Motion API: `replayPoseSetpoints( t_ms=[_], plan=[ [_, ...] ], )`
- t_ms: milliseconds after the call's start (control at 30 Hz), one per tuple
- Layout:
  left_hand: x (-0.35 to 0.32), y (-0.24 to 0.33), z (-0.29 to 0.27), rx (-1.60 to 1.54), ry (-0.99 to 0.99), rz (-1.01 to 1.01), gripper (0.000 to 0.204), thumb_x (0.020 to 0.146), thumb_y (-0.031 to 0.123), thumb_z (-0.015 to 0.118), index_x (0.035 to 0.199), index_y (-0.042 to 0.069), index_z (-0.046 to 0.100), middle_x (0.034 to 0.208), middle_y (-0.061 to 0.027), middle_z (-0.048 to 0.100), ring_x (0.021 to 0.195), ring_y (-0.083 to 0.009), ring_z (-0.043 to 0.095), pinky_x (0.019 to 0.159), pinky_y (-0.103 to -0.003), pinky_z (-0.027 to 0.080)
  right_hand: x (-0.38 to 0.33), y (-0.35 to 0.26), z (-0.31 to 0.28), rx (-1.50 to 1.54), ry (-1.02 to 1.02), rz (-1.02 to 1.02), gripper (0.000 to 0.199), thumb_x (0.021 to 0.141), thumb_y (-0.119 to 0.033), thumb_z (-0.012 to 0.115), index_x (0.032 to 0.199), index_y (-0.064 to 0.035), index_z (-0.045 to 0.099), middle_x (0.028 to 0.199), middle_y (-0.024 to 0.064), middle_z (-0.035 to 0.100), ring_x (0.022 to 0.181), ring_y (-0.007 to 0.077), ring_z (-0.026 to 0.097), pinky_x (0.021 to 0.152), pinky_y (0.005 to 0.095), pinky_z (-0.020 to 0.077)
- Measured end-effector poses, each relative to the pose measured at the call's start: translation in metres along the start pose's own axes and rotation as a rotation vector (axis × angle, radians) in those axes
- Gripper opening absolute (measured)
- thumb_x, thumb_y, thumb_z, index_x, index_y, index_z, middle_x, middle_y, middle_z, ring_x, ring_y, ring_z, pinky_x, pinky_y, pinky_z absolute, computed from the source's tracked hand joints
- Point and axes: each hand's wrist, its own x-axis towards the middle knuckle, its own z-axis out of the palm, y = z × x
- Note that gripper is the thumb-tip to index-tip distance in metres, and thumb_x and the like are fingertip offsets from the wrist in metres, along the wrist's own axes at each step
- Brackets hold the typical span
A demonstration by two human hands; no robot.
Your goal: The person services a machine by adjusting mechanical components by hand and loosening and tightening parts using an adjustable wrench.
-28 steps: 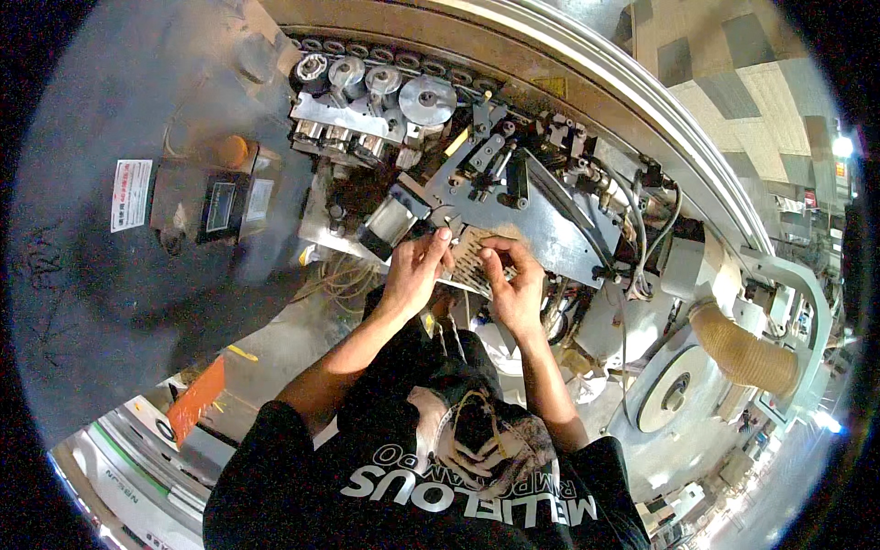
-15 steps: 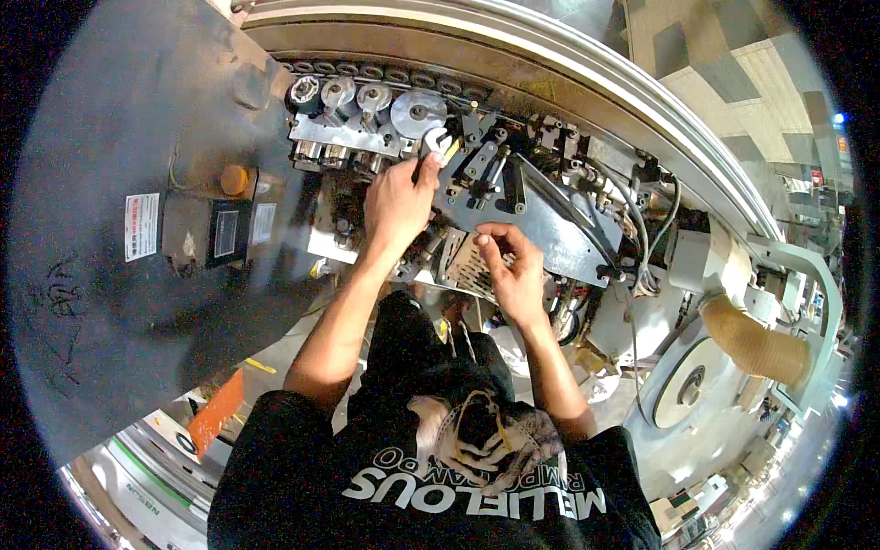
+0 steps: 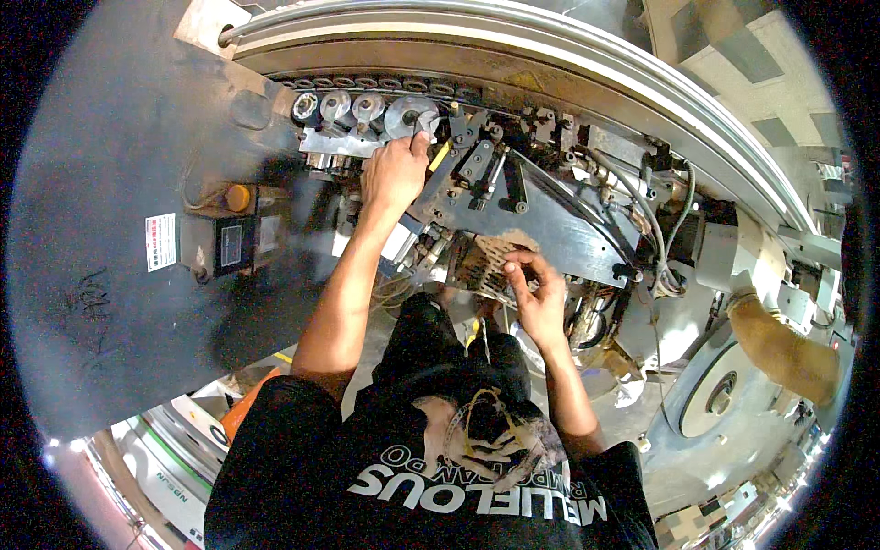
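Reaching up into the machine, the left hand [image 3: 394,174] presses loosely curled fingers on a silver roller wheel [image 3: 410,117], while the right hand [image 3: 539,298] pinches a perforated metal plate [image 3: 490,264] below the dark angled bracket [image 3: 550,225]; cables [image 3: 665,229] crowd the right.

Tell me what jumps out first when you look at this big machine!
First, the row of shiny round rollers near the top, where the left hand reaches up and touches the biggest one. Just below the middle, the right hand pinches a mesh-patterned part. At far right sits a large pale disc.
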Motion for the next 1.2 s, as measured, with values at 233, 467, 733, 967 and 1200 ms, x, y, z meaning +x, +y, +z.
replayPoseSetpoints(
  t_ms=[233,467,733,967,1200],
  plan=[
    [-0.005,0.016,-0.005,0.025,-0.002,-0.061,0.064,0.1,0.061,0.043,0.086,0.007,0.075,0.091,-0.0192,0.074,0.093,-0.0417,0.069,0.083,-0.052,0.051,0.003,0.012,-0.018,0.027,0.027,-0.031,0.022,0.1,-0.021,0.066,0.108,-0.001,0.069,0.092,0.0058,0.072,0.085,0.0112,0.064,0.079,0.0267,0.0502],
    [-0.005,0.011,-0.004,0.102,0.043,-0.057,0.062,0.102,0.057,0.042,0.09,0.007,0.076,0.094,-0.022,0.073,0.095,-0.0453,0.068,0.085,-0.054,0.051,0.002,0.012,-0.027,0.06,-0.003,0.015,0.023,0.099,-0.021,0.065,0.106,-0.0002,0.069,0.101,0.0133,0.074,0.095,0.021,0.069,0.088,0.0331,0.0513],
    [-0.006,0.01,0.003,0.092,0.126,0.006,0.061,0.102,0.055,0.042,0.088,0.006,0.076,0.092,-0.0223,0.073,0.095,-0.0458,0.068,0.085,-0.053,0.052,-0.006,0.019,-0.033,0.047,0.012,-0.006,0.019,0.098,-0.017,0.066,0.107,-0.001,0.069,0.097,0.0119,0.074,0.091,0.0197,0.069,0.084,0.032,0.052],
    [-0.011,0.017,-0.003,0.106,0.096,-0.051,0.062,0.101,0.059,0.042,0.088,0.01,0.078,0.09,-0.0188,0.074,0.092,-0.0435,0.069,0.084,-0.052,0.052,-0.014,0.022,-0.041,0.024,0.032,-0.011,0.018,0.098,-0.016,0.066,0.107,-0.001,0.069,0.094,0.0091,0.073,0.088,0.0164,0.067,0.084,0.0302,0.0511],
    [-0.007,0.0,0.009,0.104,0.134,0.055,0.059,0.103,0.055,0.041,0.089,0.011,0.078,0.091,-0.0197,0.073,0.092,-0.045,0.068,0.083,-0.053,0.052,-0.022,0.034,-0.045,0.035,0.045,-0.018,0.02,0.1,-0.018,0.065,0.108,-0.0001,0.068,0.092,0.0058,0.072,0.087,0.0128,0.065,0.083,0.0279,0.0507]
  ],
)
